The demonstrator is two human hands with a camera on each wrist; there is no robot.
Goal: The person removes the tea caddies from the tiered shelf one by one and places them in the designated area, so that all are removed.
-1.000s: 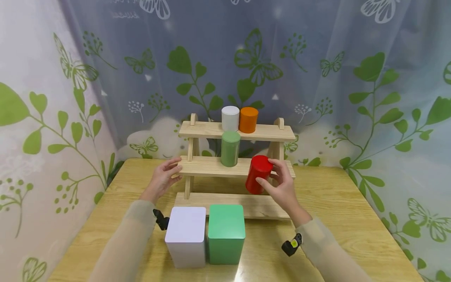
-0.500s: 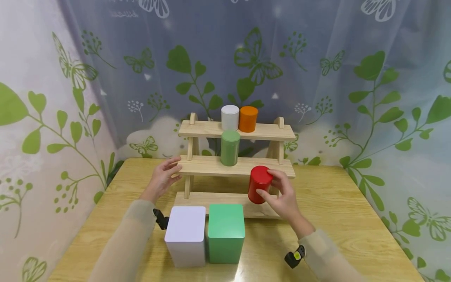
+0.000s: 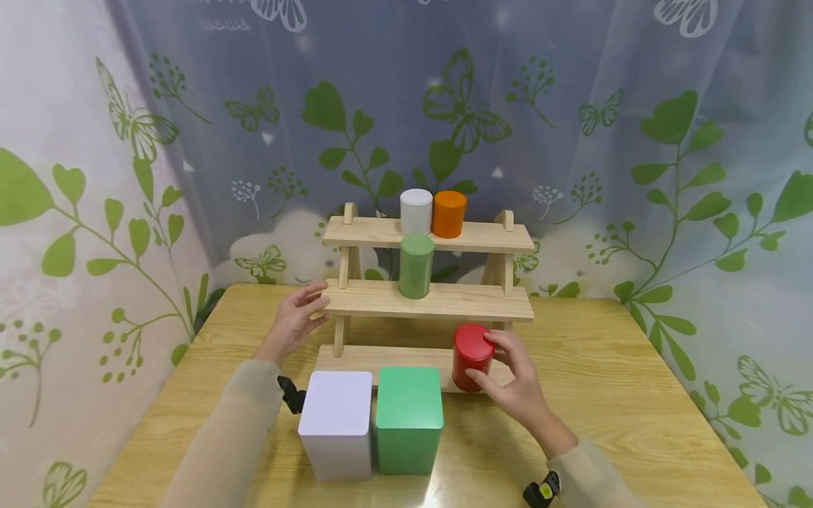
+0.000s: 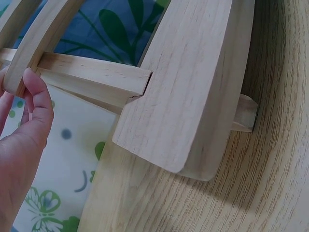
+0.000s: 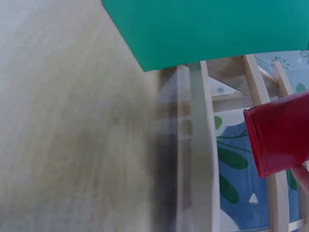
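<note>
My right hand [image 3: 522,386] grips a red canister [image 3: 468,356] between thumb and fingers, upright in front of the lowest board of a three-tier wooden shelf [image 3: 375,300]. The right wrist view shows the red canister [image 5: 277,135] with a gap between its base and the lowest board's edge [image 5: 200,159]; only a bit of a finger shows there. At the left end of the middle board, my left hand [image 3: 294,323] pinches the board's tip. In the left wrist view, the left hand [image 4: 26,128] has its fingertips on that board's end [image 4: 21,72].
A green canister [image 3: 416,268] stands on the middle board. White [image 3: 416,213] and orange [image 3: 449,214] canisters stand on the top board. In front of the shelf are a white box [image 3: 335,427] and a green box [image 3: 408,427] on the wooden table [image 3: 603,395].
My right hand has lowered the red canister from beside the middle board to the lowest board's level, and the canister has become more upright. The left hand has stayed in place.
</note>
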